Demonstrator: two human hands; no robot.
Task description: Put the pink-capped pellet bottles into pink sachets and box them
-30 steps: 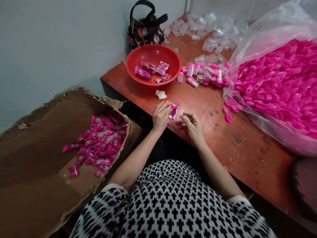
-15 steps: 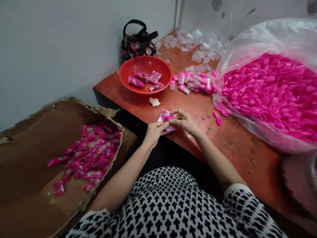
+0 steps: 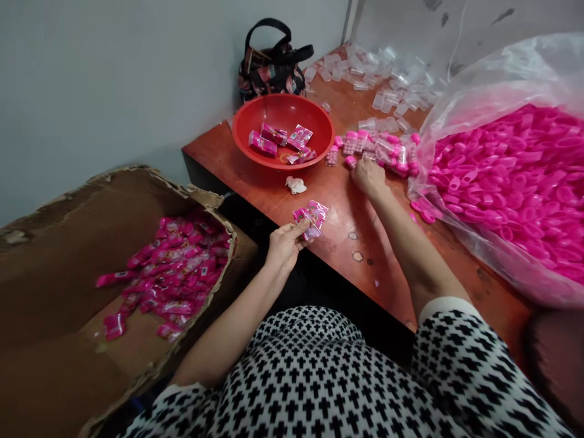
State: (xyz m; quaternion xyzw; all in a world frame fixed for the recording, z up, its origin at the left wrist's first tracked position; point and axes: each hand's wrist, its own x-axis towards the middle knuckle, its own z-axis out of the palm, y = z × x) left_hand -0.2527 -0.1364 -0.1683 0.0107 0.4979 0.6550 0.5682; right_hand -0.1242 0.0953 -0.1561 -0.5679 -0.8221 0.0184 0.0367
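Observation:
Between the thumb and fingers of my left hand (image 3: 286, 246) is a pink printed plastic packet (image 3: 314, 218), held over the table's near edge. My right hand (image 3: 368, 176) reaches out to the pile of small clear containers with pink caps (image 3: 387, 152). Its fingers are curled down at the pile's near left side, touching or beside a pink-capped container (image 3: 351, 162); the fingertips are hidden. A red bowl (image 3: 246, 153) with several pink packets (image 3: 263, 143) in it stands beyond my left hand. Crumpled white tissue (image 3: 295, 185) lies in front of the bowl.
At my left a torn cardboard box (image 3: 50, 255) holds many pink packets (image 3: 182, 267). A big clear bag (image 3: 483, 261) full of pink plastic pieces (image 3: 515, 182) covers the table's right side. Clear empty containers (image 3: 387, 73) and a black handbag (image 3: 274, 79) are at the back.
My right hand has let go of the packet and moved forward and right to the capped containers. My left hand still holds the packet. The view has shifted slightly.

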